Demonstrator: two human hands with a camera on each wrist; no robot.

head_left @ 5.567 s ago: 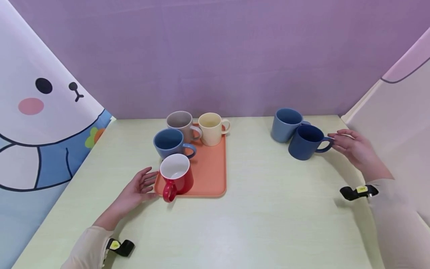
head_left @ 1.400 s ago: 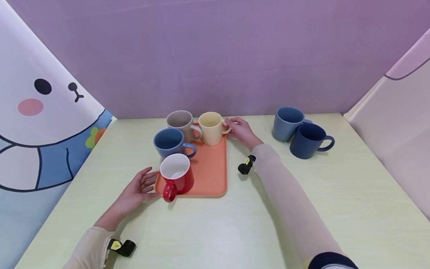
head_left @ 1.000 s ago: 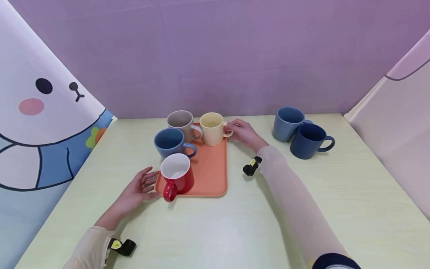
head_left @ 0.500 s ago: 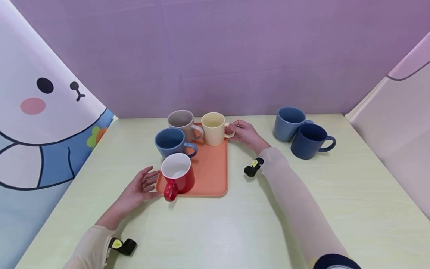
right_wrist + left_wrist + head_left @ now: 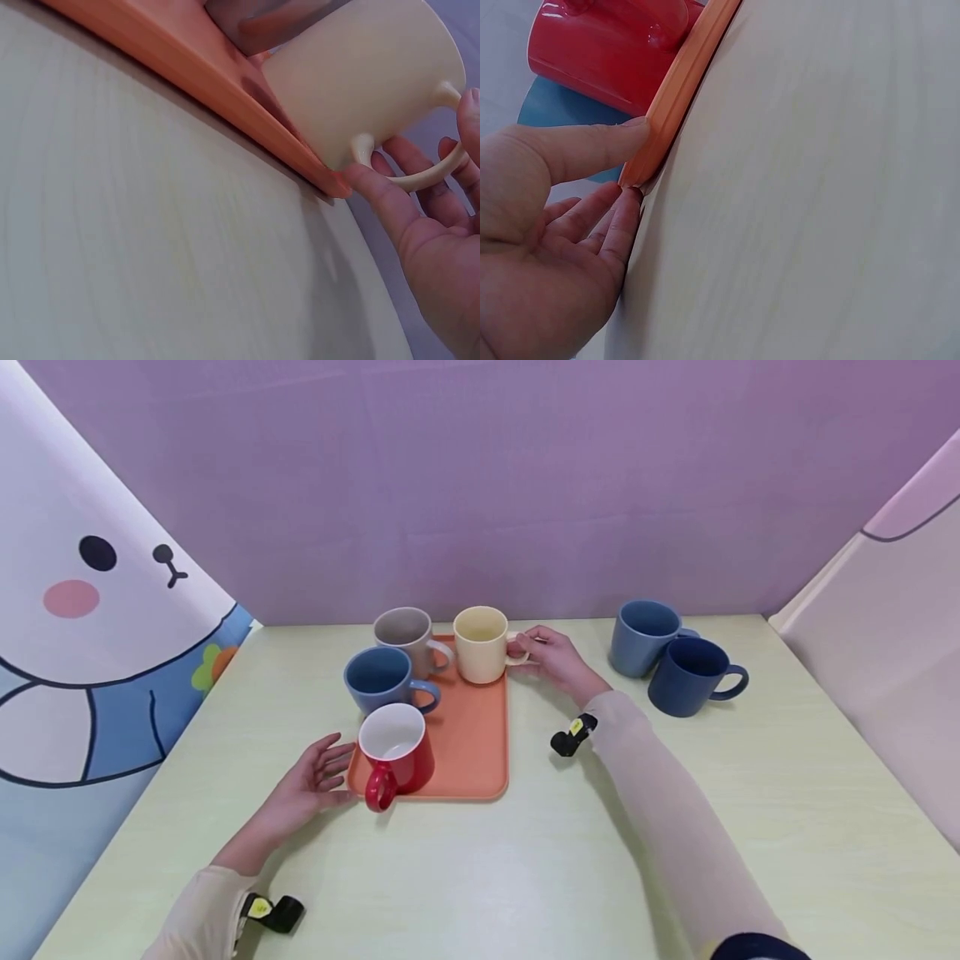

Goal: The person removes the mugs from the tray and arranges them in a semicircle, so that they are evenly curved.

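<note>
Beside the near left corner of the orange tray [image 5: 472,752], the left hand [image 5: 311,781] lies with fingers spread along one edge and thumb at the other, touching the rim, presumably to keep the tray from sliding. Just inside that corner stands the red mug [image 5: 412,768]. Behind it is the mid-blue mug [image 5: 375,693]; well to the right, the navy mug [image 5: 678,689] stands on the table [image 5: 570,860]. Farther back, the right hand [image 5: 555,660] pinches the handle [image 5: 412,181] of the cream mug [image 5: 480,656], which is upright at the tray's far right corner; the outward-facing handle likely gives the easiest hold, since the grey mug [image 5: 420,652] stands on the opposite side. Whether the cream mug's base touches the tray is unclear. At the back right is the light blue mug [image 5: 630,647]. Count: two hands, one tray, six mugs
</note>
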